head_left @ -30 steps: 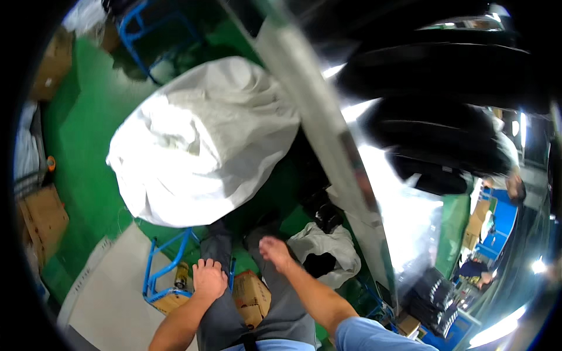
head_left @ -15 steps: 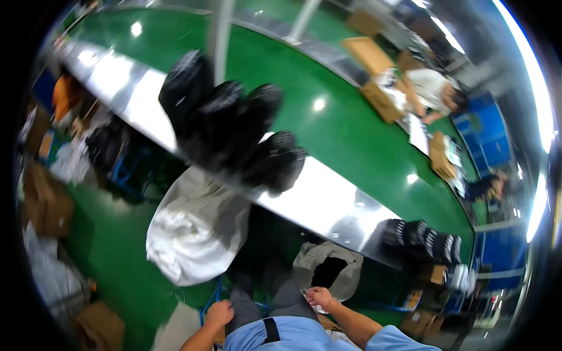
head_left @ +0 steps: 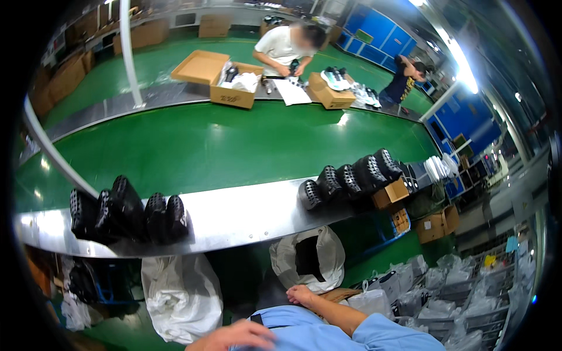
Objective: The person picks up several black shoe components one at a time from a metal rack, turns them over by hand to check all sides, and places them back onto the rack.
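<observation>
Showing near the open white sack (head_left: 332,257), right hand (head_left: 300,294) loosely curled

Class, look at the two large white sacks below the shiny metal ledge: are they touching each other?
Apart: the head view shows the left white sack and the right white sack with a dark gap between them.

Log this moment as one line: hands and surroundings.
left hand: at waist, nothing seen held | right hand: near open white sack | black footwear: standing on metal ledge
</observation>
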`<state>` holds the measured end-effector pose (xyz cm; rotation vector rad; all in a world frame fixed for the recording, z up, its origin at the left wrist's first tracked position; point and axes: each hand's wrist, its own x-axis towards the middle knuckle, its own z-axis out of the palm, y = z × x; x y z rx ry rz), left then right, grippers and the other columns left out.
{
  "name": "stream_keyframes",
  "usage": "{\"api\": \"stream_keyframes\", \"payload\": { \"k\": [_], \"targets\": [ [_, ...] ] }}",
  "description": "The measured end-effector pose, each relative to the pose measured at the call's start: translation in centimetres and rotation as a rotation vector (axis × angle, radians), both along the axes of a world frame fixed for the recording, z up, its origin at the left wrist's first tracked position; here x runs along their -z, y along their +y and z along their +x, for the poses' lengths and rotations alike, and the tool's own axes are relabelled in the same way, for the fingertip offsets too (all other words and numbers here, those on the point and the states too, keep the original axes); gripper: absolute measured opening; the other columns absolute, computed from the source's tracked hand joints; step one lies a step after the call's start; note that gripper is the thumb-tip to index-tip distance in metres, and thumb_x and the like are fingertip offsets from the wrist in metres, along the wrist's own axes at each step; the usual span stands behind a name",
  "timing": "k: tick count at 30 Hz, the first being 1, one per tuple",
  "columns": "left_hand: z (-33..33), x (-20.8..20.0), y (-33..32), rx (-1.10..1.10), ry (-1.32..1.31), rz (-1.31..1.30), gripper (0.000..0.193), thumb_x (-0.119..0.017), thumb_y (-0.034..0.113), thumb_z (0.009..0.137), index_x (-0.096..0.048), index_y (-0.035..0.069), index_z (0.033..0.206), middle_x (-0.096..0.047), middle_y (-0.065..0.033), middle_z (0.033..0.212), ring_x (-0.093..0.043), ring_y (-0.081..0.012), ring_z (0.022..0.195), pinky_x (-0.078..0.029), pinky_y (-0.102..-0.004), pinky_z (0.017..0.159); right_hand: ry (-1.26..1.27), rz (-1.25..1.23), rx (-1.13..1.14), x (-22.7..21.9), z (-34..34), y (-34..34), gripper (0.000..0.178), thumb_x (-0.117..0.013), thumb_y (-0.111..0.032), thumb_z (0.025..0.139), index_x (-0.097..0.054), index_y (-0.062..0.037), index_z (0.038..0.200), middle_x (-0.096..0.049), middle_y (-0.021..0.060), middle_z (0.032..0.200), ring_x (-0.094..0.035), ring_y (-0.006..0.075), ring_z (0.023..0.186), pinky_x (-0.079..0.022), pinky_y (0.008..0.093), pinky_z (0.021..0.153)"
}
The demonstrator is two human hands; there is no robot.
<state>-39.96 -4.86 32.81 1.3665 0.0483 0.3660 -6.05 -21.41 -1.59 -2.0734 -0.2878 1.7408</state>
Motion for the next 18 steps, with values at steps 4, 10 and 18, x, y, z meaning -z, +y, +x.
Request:
{"api": "stream_keyframes", "payload": {
  "k": [4,10,18],
  "targets": [
    [6.3,-6.7,2.5,0.4,-0.245,0.057,0.034,-0.077,0.028,0.092,-0.071,-0.001,0.109,-0.063,-0.0183,0.122,-0.06,-0.0348,0.11,-0.047,-0.0481,0.09,-0.027,-0.019,0.095,0.2,4.2,-0.4,0.027,-0.07,-0.028,0.098,-0.072,-0.0056,0.114,-0.072,0.0088,0.099,-0.069,0.0174,0.08,-0.055,0.0292,0.064],
    [11.7,-6.6,3.6,0.438,-0.131,0.016,0.027,-0.077,0.025,0.093,-0.071,-0.001,0.097,-0.069,-0.0138,0.096,-0.066,-0.0309,0.09,-0.051,-0.0424,0.081,-0.223,0.085,0.182,-0.6,13.0,0.3,0.023,-0.071,-0.024,0.095,-0.072,-0.0036,0.107,-0.074,0.0095,0.092,-0.07,0.0172,0.072,-0.054,0.032,0.055],
    [19.1,-3.9,2.7,-0.3,0.387,-0.22,0.005,-0.069,0.008,0.094,-0.069,0.003,0.096,-0.064,-0.0009,0.085,-0.056,-0.0085,0.075,-0.044,-0.0237,0.068,-1.316,0.62,0.382,-16.1,27.4,6.3,0.041,-0.075,-0.023,0.092,-0.062,-0.0002,0.123,-0.065,0.0162,0.112,-0.064,0.0282,0.093,-0.053,0.0402,0.085]
  ]
}}
